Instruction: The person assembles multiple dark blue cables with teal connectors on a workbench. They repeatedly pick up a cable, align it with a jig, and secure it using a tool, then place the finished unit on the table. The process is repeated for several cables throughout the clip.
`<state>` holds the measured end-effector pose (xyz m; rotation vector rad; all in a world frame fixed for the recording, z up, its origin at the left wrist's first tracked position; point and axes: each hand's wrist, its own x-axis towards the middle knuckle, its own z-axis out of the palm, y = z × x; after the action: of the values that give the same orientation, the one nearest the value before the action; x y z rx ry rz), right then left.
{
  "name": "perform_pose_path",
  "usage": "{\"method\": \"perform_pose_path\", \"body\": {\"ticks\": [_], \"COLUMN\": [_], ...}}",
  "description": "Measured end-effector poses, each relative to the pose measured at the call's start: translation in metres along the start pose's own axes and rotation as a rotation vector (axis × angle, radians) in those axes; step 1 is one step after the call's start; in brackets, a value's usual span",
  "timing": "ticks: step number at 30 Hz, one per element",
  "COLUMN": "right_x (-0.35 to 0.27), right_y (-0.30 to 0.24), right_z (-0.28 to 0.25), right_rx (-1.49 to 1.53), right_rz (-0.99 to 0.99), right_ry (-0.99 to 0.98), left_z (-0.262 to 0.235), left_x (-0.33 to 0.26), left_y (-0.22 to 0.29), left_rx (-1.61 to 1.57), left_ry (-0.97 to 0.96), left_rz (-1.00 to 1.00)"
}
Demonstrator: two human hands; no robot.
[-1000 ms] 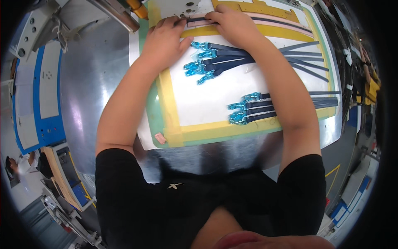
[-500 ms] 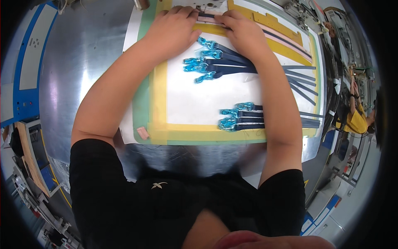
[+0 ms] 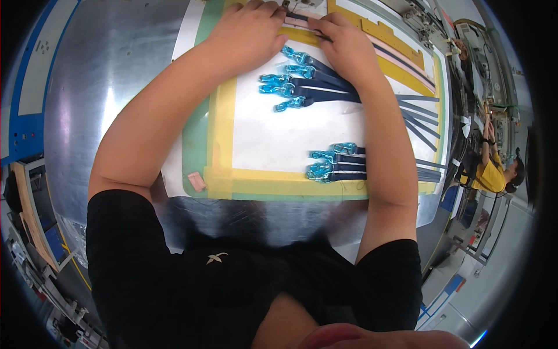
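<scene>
A narrow dark blue strap [image 3: 297,17] lies along a pink strip [image 3: 295,22] at the far edge of the work sheet. My left hand [image 3: 247,32] rests at the strap's left end, fingers laid down and thumb apart. Its fingertips are partly cut off by the picture's top edge. Farther right, my right hand [image 3: 346,46] has its fingers bent down and closed on the strap. Nearer to me lie several dark blue straps [image 3: 325,91] with blue, plastic-wrapped hooks [image 3: 278,87] at their left ends. A second group of wrapped hooks [image 3: 321,170] lies below, its straps passing under my right forearm.
Yellow tape [image 3: 261,177] and a green border [image 3: 195,139] frame the white sheet. A yellow notched guide [image 3: 378,29] runs along the far right. A small pink piece [image 3: 196,181] sits at the near left corner. Machinery and a person in yellow [image 3: 491,174] are at right.
The whole view has shifted slightly. Both hands keep nearly the same places at the strap, and the groups of hooks lie as before.
</scene>
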<state>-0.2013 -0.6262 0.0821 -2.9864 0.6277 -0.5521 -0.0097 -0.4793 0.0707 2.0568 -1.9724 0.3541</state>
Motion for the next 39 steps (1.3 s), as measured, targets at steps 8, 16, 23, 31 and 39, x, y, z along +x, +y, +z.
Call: {"method": "perform_pose_path", "body": {"ticks": [8,16,23,31,39], "right_x": [0.0,0.003,0.004,0.003,0.004], "right_y": [-0.002,-0.003,-0.005,-0.011,-0.014], "right_z": [-0.002,0.0,0.0,-0.001,-0.018], "right_rx": [0.001,-0.017,-0.033,-0.048,-0.175], "right_rz": [0.011,0.026,0.034,0.059,0.018], "right_ry": [-0.016,-0.026,-0.016,-0.022,-0.134], "left_z": [0.005,0.005,0.004,-0.004,0.004], "left_x": [0.0,0.001,0.004,0.006,0.005], "left_y": [0.001,0.002,0.005,0.008,0.009], "left_rx": [0.038,0.068,0.047,0.03,0.017], "left_ry": [0.029,0.017,0.012,-0.034,-0.034], "left_rz": [-0.004,-0.027,-0.034,-0.052,-0.06]}}
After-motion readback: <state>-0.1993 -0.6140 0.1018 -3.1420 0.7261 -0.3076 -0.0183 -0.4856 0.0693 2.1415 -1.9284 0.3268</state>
